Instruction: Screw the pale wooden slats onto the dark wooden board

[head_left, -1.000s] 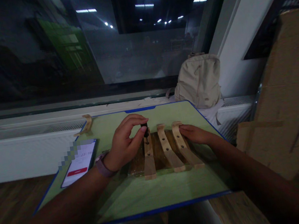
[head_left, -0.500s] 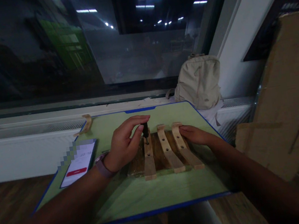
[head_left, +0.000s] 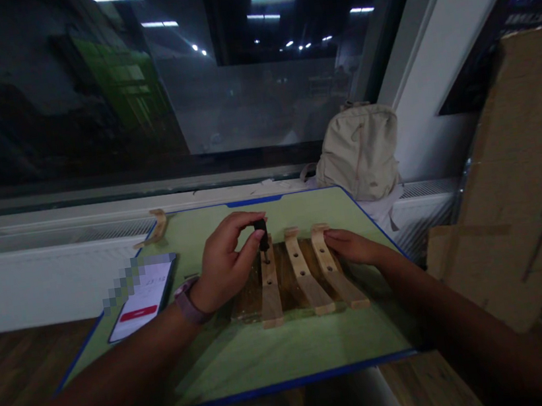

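My left hand [head_left: 228,255] is closed, thumb and fingers pinching the black handle of a small screwdriver [head_left: 261,236]. The driver stands upright, its tip at the upper hole of the left curved wooden hook [head_left: 271,303]. That hook lies across a brown wooden board [head_left: 285,281], beside a middle wooden hook [head_left: 305,278] and a right wooden hook [head_left: 334,271], each with two dark holes. My right hand [head_left: 351,244] holds the upper part of the right hook at its outer side; some fingertips are hidden there.
A green table mat [head_left: 319,343] with blue edging lies under the work. To the left is a phone [head_left: 143,293] with a lit screen; another curved wooden piece [head_left: 157,228] is at the far left corner. Behind are a beige backpack [head_left: 361,151] and a window; cardboard [head_left: 515,197] stands at right.
The fingers of my left hand have shifted slightly on the screwdriver handle, the index finger now lower over its top. My right hand and the hooks stay in place.
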The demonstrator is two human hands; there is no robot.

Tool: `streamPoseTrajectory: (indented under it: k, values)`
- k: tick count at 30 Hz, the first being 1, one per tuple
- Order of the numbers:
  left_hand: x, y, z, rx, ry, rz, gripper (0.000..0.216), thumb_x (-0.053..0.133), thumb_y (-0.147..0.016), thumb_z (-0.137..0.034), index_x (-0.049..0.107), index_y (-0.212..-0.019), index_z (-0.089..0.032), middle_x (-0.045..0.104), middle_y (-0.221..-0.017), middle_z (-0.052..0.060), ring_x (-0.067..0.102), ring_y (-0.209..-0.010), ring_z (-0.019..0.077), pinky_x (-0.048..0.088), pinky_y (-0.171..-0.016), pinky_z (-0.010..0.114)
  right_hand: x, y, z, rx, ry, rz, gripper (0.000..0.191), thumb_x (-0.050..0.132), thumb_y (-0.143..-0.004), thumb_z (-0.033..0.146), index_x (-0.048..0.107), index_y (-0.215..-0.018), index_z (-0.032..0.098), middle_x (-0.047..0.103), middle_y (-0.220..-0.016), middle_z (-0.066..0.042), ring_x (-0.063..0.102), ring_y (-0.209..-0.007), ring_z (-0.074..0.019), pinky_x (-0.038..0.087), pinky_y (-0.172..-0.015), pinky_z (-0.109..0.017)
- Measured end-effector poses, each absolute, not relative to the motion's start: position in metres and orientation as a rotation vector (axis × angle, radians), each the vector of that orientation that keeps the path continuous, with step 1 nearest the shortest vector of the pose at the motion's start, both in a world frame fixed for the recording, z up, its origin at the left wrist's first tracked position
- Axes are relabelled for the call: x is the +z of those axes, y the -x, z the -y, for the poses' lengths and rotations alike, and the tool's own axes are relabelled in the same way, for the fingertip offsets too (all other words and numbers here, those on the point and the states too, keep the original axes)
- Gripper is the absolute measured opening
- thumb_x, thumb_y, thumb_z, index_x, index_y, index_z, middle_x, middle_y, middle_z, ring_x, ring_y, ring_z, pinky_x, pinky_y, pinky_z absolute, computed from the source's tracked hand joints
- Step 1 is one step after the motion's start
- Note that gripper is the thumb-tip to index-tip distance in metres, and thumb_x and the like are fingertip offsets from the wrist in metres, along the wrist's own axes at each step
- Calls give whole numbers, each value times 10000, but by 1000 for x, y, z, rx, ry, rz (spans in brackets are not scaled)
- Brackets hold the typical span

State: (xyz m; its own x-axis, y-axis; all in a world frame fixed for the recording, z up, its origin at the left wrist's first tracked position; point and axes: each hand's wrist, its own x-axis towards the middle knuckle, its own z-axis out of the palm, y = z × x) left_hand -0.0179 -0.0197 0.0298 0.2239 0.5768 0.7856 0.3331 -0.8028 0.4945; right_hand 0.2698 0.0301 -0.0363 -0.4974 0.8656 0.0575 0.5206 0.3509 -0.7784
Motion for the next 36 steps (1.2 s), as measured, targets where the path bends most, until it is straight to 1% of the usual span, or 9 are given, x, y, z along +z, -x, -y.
streamPoseTrajectory:
  k: [3, 10, 14, 19, 22, 26, 29, 33, 36]
  values:
    - [29, 17, 20, 1595, -2319, -825, 220, 522, -929, -181, 609, -1129, -215, 661, -1046, 77, 621, -1000, 188, 510, -871, 358, -34, -269, -29, 1012, 1200, 2137, 429, 407, -930, 511, 691, -999, 196, 726, -1052, -69, 648, -977, -253, 484, -934, -397]
    - [36, 16, 18, 1661, -2416, -772, 195, 695, -825, -201, 657, -1015, -223, 607, -933, 41, 594, -887, 167, 504, -771, 319, -35, -268, -29, 1004, 1182, 2147, 453, 371, -946, 505, 681, -1009, 181, 719, -1081, -84, 643, -982, -248, 479, -939, -402]
    - [35, 17, 18, 1630, -2427, -860, 177, 619, -880, -195, 659, -1049, -225, 666, -943, 44, 619, -902, 173, 508, -801, 330, -38, -270, -31, 984, 1191, 2167, 460, 369, -944, 521, 679, -974, 182, 726, -1015, -77, 651, -926, -232, 499, -888, -385]
    - [30, 16, 18, 1548, -2356, -813, 238, 513, -930, -175, 624, -1136, -219, 677, -1030, 74, 633, -976, 189, 511, -862, 360, -34, -269, -29, 994, 1157, 2154, 412, 403, -935, 493, 683, -992, 196, 722, -1055, -71, 642, -986, -246, 481, -936, -401]
    - [30, 16, 19, 1582, -2390, -763, 212, 585, -896, -188, 631, -1099, -228, 640, -1028, 65, 607, -978, 183, 506, -855, 351, -31, -267, -27, 1015, 1178, 2140, 403, 406, -933, 488, 686, -993, 205, 726, -1054, -66, 645, -974, -252, 486, -931, -414]
    - [33, 16, 19, 1686, -2407, -771, 184, 682, -832, -176, 647, -1005, -226, 599, -954, 34, 583, -902, 158, 495, -781, 307, -31, -268, -27, 1014, 1199, 2134, 442, 407, -926, 523, 689, -1000, 190, 721, -1072, -82, 642, -993, -264, 482, -938, -415]
    - [33, 16, 19, 1677, -2391, -801, 173, 626, -866, -152, 638, -1023, -224, 625, -937, 29, 594, -900, 159, 495, -790, 307, -33, -268, -28, 997, 1209, 2125, 434, 407, -925, 532, 692, -969, 208, 726, -1046, -72, 639, -993, -261, 483, -936, -406]
    - [31, 16, 20, 1603, -2367, -873, 219, 518, -922, -150, 615, -1107, -217, 652, -1035, 53, 610, -988, 175, 492, -877, 336, -33, -267, -28, 993, 1192, 2139, 441, 404, -921, 538, 696, -919, 208, 726, -1020, -72, 641, -988, -266, 477, -943, -409]
    - [32, 16, 20, 1584, -2376, -842, 224, 532, -917, -143, 618, -1110, -216, 653, -1033, 50, 608, -990, 166, 489, -880, 325, -31, -267, -28, 984, 1203, 2143, 429, 410, -922, 524, 694, -955, 205, 718, -1067, -83, 635, -1011, -274, 464, -961, -419]
